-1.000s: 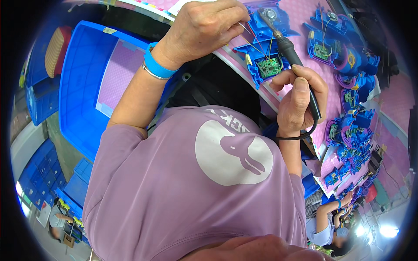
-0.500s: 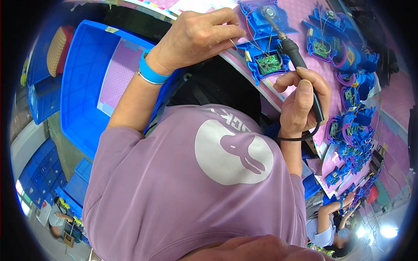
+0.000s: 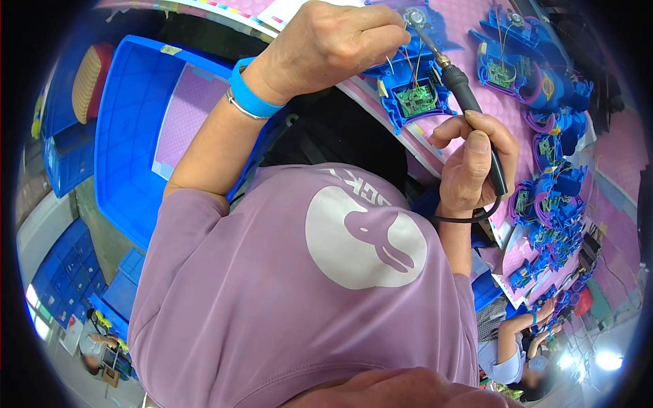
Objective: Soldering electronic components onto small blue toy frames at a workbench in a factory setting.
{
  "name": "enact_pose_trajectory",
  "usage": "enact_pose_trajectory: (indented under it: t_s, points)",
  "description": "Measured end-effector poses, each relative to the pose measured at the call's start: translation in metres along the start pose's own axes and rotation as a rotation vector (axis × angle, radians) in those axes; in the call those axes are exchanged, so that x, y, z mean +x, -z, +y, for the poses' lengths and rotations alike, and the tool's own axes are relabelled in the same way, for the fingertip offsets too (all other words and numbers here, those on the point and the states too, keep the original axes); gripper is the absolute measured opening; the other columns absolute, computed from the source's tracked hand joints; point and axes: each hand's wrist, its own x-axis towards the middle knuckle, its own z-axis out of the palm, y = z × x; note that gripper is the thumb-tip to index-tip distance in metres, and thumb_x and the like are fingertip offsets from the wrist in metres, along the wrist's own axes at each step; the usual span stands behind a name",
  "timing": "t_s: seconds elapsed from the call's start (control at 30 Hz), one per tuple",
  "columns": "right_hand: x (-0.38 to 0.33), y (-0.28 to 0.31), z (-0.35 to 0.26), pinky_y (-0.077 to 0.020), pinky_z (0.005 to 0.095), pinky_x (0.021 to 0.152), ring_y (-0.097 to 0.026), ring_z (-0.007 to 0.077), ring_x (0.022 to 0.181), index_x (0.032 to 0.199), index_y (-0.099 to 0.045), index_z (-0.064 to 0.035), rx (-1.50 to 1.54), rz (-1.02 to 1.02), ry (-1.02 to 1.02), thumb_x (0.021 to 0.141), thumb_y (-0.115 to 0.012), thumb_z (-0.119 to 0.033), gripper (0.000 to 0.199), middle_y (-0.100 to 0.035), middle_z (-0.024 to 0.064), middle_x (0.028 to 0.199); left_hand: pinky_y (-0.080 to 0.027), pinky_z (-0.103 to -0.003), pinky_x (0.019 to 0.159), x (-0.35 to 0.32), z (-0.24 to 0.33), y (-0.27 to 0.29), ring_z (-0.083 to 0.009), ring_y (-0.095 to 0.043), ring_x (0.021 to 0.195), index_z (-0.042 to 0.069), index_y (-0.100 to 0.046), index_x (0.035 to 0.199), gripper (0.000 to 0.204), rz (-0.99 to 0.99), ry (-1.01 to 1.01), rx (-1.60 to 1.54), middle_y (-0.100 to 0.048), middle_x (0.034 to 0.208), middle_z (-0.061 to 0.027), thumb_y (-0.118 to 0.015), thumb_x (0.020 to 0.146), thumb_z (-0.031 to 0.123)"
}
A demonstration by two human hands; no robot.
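Note:
My right hand (image 3: 476, 160) grips a soldering iron (image 3: 462, 88) by its black handle, with the cable running down past my wrist. The iron's tip reaches a round metal part (image 3: 414, 16) in a blue plastic housing (image 3: 443, 37). Beside that part, my left hand (image 3: 337, 47) is closed in a pinch on a thin wire (image 3: 390, 65), whose pale end shows below the fingers. Closer to me lies the second half of the housing, holding a green circuit board (image 3: 416, 100). Thin coloured wires run between board and round part; my left fingers hide some.
More blue housings (image 3: 503, 71) with boards and wires line the pink-covered table (image 3: 469, 98) to the right. A large blue bin (image 3: 126, 136) stands at my left, near a red and tan stack (image 3: 94, 80). Another person's arm (image 3: 507, 340) shows at lower right.
My left hand has moved right and slightly away from me, to the round metal part, carrying the thin wire. The soldering iron has barely shifted.

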Motion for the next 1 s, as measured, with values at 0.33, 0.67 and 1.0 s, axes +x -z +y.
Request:
enact_pose_trajectory:
  t_s: [0.33,0.67,1.0]
  points:
    - [0.002,0.0,0.003,-0.054,0.0337,0.058,-0.065,0.0245,0.06,0.116,-0.061,0.0062,0.009,-0.015,-0.017,0.101,-0.058,-0.021,0.032,-0.066,0.0206,0.071,-0.056,-0.03,0.056,0.006,0.003,0.0,-0.0218,-0.07,0.068,0.003,-0.067,0.092,0.011,-0.205,0.249,-0.084,-0.068,0.086,-0.008,-0.072,0.081,0.004]
    - [0.001,0.0,0.002,-0.052,0.034,0.059,-0.065,0.0238,0.058,0.116,-0.06,0.006,0.011,0.019,0.033,0.101,-0.057,-0.02,0.03,-0.066,0.02,0.071,-0.056,-0.031,0.056,0.016,0.013,0.014,-0.0223,-0.07,0.069,0.003,-0.067,0.09,0.012,-0.334,0.406,-0.13,-0.068,0.086,-0.0081,-0.072,0.08,0.004]
    - [0.0,0.0,0.003,-0.0514,0.0337,0.06,-0.064,0.024,0.058,0.116,-0.06,0.0048,0.028,0.03,0.048,0.101,-0.057,-0.021,0.03,-0.065,0.0192,0.07,-0.056,-0.032,0.057,-0.007,-0.001,-0.004,-0.0231,-0.07,0.069,0.003,-0.067,0.09,0.012,-0.111,0.133,-0.052,-0.068,0.085,-0.0081,-0.073,0.08,0.005]
